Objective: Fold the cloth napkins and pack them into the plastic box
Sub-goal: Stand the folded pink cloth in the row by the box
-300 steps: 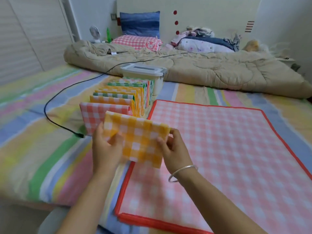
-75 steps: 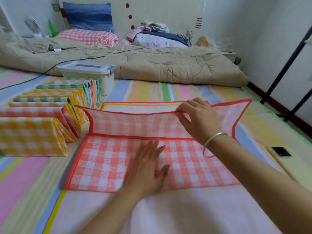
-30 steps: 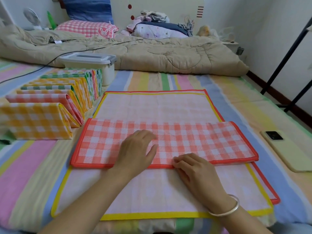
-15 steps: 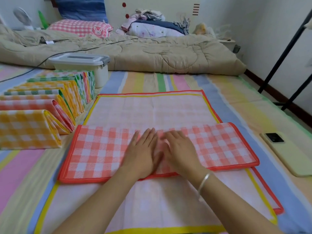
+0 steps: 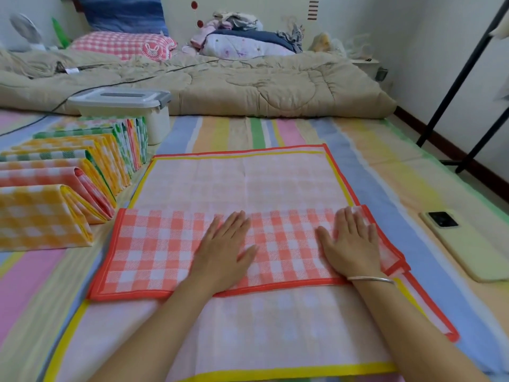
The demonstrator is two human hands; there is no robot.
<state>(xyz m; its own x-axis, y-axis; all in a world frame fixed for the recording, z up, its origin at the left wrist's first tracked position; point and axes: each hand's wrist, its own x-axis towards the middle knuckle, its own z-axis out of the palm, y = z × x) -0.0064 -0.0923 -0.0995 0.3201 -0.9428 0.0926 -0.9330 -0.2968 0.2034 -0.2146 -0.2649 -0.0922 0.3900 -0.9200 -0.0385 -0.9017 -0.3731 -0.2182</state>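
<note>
Flat, straight fingers (image 5: 237,223) of the left hand (image 5: 223,255) and right hand (image 5: 352,246) press the folded red-checked napkin (image 5: 154,252), the right hand having slid outward from the left to the strip's end, so the crease looks ready for another fold, while beyond the fingers, leftward, folded napkins (image 5: 68,172) line up toward the closed plastic box (image 5: 121,102).
</note>
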